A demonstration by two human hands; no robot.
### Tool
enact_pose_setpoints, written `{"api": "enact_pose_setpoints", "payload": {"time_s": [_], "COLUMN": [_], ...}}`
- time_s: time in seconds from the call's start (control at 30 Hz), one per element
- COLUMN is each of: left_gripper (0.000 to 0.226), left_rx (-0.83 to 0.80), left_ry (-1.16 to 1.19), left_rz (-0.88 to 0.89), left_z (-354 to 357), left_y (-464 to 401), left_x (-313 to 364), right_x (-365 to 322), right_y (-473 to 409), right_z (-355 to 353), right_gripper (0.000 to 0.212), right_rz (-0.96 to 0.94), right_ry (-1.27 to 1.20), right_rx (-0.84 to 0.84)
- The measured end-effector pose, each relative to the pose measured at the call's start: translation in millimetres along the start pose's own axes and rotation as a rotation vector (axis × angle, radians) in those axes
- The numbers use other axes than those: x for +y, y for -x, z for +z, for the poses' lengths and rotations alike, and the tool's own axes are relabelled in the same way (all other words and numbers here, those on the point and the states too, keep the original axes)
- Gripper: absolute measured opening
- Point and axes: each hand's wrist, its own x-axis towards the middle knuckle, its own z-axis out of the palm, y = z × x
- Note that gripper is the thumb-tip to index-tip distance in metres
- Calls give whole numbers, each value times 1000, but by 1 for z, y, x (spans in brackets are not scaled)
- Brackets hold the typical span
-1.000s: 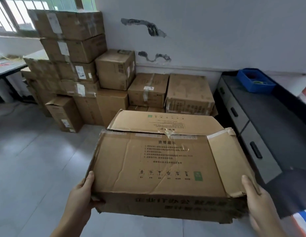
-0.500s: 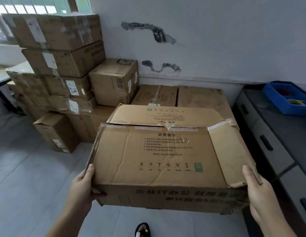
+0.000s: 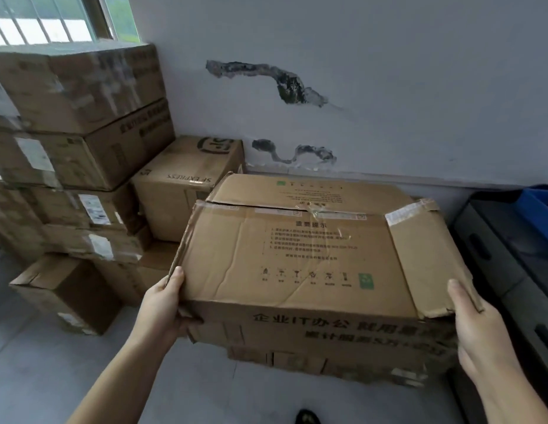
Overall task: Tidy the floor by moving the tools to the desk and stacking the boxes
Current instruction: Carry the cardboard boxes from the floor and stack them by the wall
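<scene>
I hold a wide, flat, worn cardboard box [image 3: 300, 258] level in front of me, its loose top flaps taped and creased. My left hand [image 3: 164, 304] grips its near left corner, thumb on top. On the near right corner sits my right hand [image 3: 481, 328], thumb over the flap edge. Beneath the held box, the edge of a lower cardboard box [image 3: 328, 364] shows against the wall. No tools are visible.
A tall stack of brown boxes [image 3: 80, 123] fills the left under a window. An SF Express box [image 3: 187, 185] stands beside it, and a small box [image 3: 67, 295] lies on the grey floor. A grey drawer cabinet [image 3: 493, 258] with a blue bin [image 3: 542, 206] stands at right.
I have walked closer to the wall and the boxes with the carried box. Both hands keep the same grip on it.
</scene>
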Motion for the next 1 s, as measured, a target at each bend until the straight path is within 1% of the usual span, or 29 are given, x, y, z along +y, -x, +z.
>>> {"api": "enact_pose_setpoints", "payload": {"time_s": [0.03, 0.07, 0.1, 0.17, 0.2, 0.3, 0.37, 0.47, 0.53, 0.63, 0.67, 0.73, 0.83, 0.9, 0.97, 1.0], "left_gripper": [22, 22, 22, 25, 29, 31, 35, 39, 41, 43, 44, 44, 39, 37, 39, 40], "left_rx": [2, 5, 3, 9, 25, 31, 51, 95, 86, 80, 70, 70, 53, 74, 125, 135], "left_ry": [10, 21, 30, 35, 29, 35, 38, -4, -11, -83, -95, -77, -53, -109, -240, -318], "left_rz": [0, -2, -3, -4, -19, -37, -57, -102, -97, -84, -87, -96, -129, -133, -79, -39], "left_z": [12, 25, 37, 64, 77, 113, 134, 157, 173, 195, 200, 206, 208, 207, 204, 202], "left_y": [-20, -39, -59, -103, -125, -185, -221, -269, -297, -335, -349, -376, -408, -418, -422, -423], "left_x": [5, 10, 16, 25, 29, 44, 53, 61, 69, 79, 80, 84, 87, 80, 65, 56], "right_x": [-2, -7, -12, -18, -23, -42, -41, -38, -35, -25, -21, -14, 0, 12, 37, 54], "right_y": [-20, -37, -56, -102, -123, -178, -221, -265, -289, -318, -325, -338, -353, -352, -345, -341], "right_z": [13, 28, 43, 67, 81, 127, 154, 189, 212, 245, 255, 271, 285, 288, 286, 283], "right_gripper": [83, 88, 81, 59, 54, 48, 45, 46, 46, 40, 42, 43, 35, 42, 60, 73], "right_rz": [-15, -10, 5, 22, 32, 46, 63, 78, 97, 106, 109, 136, 156, 196, 290, 345], "right_ry": [0, -4, -11, -49, -36, -18, -30, -38, -61, -65, -55, -59, -92, -70, -17, 9], "right_rx": [14, 13, -6, -8, -3, -14, -24, -58, -73, -75, -65, -43, 2, 34, 37, 32]}}
